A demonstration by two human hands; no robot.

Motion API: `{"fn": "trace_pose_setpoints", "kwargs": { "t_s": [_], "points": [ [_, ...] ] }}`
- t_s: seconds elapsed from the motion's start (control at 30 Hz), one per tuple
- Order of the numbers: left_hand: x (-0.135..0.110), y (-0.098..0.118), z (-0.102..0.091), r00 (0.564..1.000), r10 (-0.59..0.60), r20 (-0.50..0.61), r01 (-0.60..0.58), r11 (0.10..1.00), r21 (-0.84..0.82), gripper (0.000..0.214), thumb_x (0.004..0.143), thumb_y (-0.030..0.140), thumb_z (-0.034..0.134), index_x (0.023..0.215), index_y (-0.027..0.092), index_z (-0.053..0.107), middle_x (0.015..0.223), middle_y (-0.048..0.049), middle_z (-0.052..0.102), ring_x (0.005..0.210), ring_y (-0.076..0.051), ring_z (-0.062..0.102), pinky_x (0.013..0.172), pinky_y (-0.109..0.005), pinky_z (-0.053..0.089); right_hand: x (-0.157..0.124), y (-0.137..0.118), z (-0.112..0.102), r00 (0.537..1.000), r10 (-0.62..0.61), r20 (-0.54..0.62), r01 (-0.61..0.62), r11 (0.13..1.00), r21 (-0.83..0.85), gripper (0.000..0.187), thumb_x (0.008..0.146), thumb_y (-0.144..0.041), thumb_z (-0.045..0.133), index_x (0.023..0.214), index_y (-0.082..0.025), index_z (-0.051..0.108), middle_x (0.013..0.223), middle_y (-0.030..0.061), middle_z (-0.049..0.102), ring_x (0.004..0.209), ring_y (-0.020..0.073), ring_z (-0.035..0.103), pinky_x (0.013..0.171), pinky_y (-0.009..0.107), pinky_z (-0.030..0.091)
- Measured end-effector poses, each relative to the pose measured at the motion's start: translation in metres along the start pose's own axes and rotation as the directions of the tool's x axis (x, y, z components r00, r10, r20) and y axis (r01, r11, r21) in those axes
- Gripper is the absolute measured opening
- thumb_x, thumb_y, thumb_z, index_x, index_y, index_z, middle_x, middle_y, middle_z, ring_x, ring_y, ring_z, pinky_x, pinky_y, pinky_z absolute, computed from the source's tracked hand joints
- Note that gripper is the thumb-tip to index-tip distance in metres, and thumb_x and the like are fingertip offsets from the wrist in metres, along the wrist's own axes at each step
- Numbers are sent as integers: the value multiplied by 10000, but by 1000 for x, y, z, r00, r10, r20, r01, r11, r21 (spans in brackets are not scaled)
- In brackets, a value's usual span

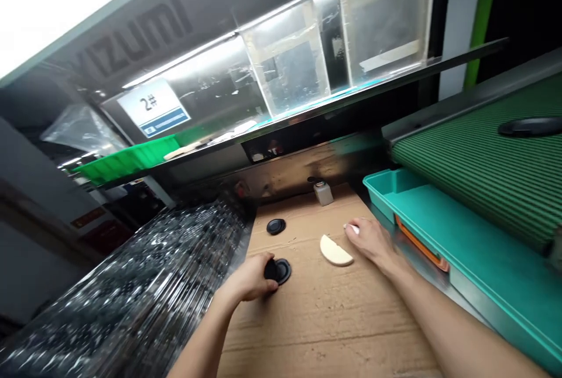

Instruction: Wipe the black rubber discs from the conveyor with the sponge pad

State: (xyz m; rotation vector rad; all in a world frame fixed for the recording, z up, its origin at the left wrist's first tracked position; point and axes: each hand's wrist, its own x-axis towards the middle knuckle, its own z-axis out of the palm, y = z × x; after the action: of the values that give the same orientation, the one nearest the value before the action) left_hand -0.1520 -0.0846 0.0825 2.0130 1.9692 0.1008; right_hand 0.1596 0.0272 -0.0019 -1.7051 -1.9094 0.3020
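My left hand [251, 277] has its thumb and fingers closed around the edge of a round black part [271, 271]. Just beside it, touching or overlapping, lies a second black disc [284, 271] with a raised rim. Farther up the cardboard sits another round black part [276, 226]. Between my hands lies a cream half-moon-shaped piece [335, 251] with a straight upper edge. My right hand [369, 239] is closed at the cardboard's right side, and a small white thing [353, 228] pokes out at its fingertips; its kind is unclear.
Beneath my hands is a cardboard sheet [325, 319]. A small square bottle [324, 193] stands at its far edge. Clear plastic-wrapped stacks [167, 272] border the left. At right are a teal bin [492, 284] and a green conveyor belt [487, 144] carrying a black part [531, 127].
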Motion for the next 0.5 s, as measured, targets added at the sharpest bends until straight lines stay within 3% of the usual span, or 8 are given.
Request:
{"fn": "trace_pose_setpoints", "kwargs": {
  "t_s": [0.13, 0.23, 0.3, 0.4, 0.5],
  "points": [
    [-1, 15, 2, 999, -12, 39, 9, 997, 75, 623, 619, 380, 671, 1210, 213, 568, 1217, -138, 614, 1088, -311, 589, 901, -348, 456, 2, 6, 4, 998, 8, 57, -9, 1000, 17, 339, 847, -471, 440, 932, -273, 702, 946, 53, 701, 903, 247, 621, 650, 297, 374],
    [2, 28, 12, 998, -35, 52, 31, 996, 89, 599, 605, 454, 678, 1147, 213, 596, 1202, -142, 601, 1067, -319, 593, 862, -356, 487, 2, 8, 7, 997, 25, 73, -27, 999, 20, 365, 832, -505, 433, 943, -285, 702, 975, 65, 697, 927, 281, 617, 673, 328, 396],
    [5, 32, 16, 998, -31, 58, 25, 994, 109, 543, 600, 410, 681, 1099, 208, 612, 1181, -148, 592, 1075, -327, 582, 862, -368, 492, 2, 8, 7, 997, 22, 70, -24, 1000, 20, 376, 831, -514, 421, 942, -287, 700, 989, 68, 693, 929, 294, 616, 688, 344, 406],
    [7, 30, 13, 996, 19, 88, -28, 995, 100, 554, 547, 255, 687, 1096, 228, 619, 1165, -128, 592, 1086, -313, 571, 877, -355, 491, 0, 6, 5, 997, 13, 81, -14, 1000, 11, 386, 835, -522, 403, 942, -292, 693, 1000, 63, 691, 918, 299, 619, 683, 350, 411],
    [6, 21, 8, 992, 61, 108, -71, 994, 84, 621, 524, 212, 679, 1140, 245, 609, 1200, -113, 571, 1118, -309, 547, 916, -360, 475, 0, 4, 3, 995, 19, 99, -19, 1000, -8, 402, 841, -532, 384, 947, -291, 688, 1009, 65, 689, 922, 299, 621, 678, 348, 414]
  ]
}}
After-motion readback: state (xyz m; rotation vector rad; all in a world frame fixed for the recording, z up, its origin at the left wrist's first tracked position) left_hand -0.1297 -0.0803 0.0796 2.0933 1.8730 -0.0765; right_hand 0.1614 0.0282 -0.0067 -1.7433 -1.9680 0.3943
